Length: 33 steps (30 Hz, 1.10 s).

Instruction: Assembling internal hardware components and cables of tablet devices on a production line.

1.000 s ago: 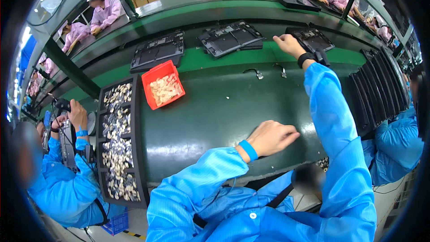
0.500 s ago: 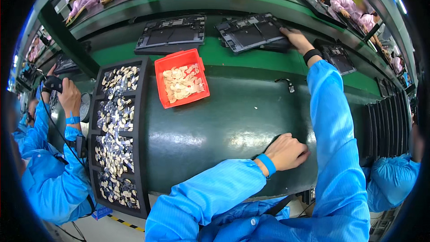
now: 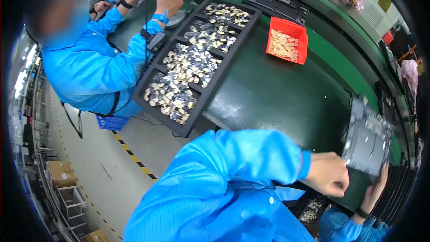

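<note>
An opened tablet (image 3: 368, 141), dark grey with a bare circuit board and flat battery panels, is at the right side of the green bench. My right hand (image 3: 380, 184), with a black band at its wrist, grips the tablet's near edge. Close beside the tablet's near left corner is my left hand (image 3: 329, 174), a blue band around its wrist. Its fingers are curled closed, and whatever may be in them is hidden. The tablet looks slightly blurred.
A red bin (image 3: 301, 30) of cream-coloured pieces stands on the bench. Left of it, a black divided tray (image 3: 215, 87) holds many small parts. Another opened device (image 3: 280, 6) lies beyond. A co-worker in blue (image 3: 89, 71) works at the left; dark upright panels (image 3: 401, 192) stand at right.
The view has swung to the left. My right hand has brought the tablet from the far ledge nearer to me. My left hand stays curled and is now close to the tablet.
</note>
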### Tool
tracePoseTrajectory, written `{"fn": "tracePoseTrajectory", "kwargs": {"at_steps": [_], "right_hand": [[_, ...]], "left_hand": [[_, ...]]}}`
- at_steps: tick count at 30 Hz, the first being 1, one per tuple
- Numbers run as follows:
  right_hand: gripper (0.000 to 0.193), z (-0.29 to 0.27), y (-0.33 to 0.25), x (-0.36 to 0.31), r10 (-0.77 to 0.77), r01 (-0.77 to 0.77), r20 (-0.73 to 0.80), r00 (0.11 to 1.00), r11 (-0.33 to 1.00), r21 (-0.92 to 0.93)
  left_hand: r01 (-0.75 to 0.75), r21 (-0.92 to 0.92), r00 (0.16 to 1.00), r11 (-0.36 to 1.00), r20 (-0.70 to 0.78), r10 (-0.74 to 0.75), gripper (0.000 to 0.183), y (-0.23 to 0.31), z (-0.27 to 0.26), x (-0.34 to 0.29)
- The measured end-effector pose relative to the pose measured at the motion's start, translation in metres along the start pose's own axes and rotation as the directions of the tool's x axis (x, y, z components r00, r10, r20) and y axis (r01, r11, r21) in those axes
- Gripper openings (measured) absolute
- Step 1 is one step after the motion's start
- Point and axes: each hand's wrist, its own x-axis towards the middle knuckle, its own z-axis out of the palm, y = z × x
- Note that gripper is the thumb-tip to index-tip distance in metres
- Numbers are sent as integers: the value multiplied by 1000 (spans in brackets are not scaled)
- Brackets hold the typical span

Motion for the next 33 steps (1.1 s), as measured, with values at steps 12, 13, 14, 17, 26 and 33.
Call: {"fn": "tracePoseTrajectory", "kwargs": {"at_steps": [12, 13, 14, 17, 26, 33], "right_hand": [[41, 129, -37, -73, 181, 63, 354, 917, 812, -580], [41, 130, -42, -69, 167, 70, 352, 921, 818, -570], [37, 128, -46, -66, -39, 266, 383, 923, 782, -563], [29, 137, -75, -60, -199, 370, 353, 914, 765, -527], [22, 163, -107, -36, -323, 507, 467, 823, 788, -349], [20, 185, -110, -17, -328, 479, 467, 821, 842, -250]], "left_hand": [[891, 455, 451, -2, -884, -120, 26, 1, -252, -220], [890, 452, 444, -66, -890, -102, 28, -10, -268, -228], [886, 460, 453, -60, -886, -95, 28, -18, -278, -229], [885, 433, 389, -172, -890, -239, 31, -33, -298, -227], [925, 212, 303, 316, -913, -274, 34, -35, -342, -246], [889, 250, 337, 384, -925, -176, 30, -30, -343, -238]]}}
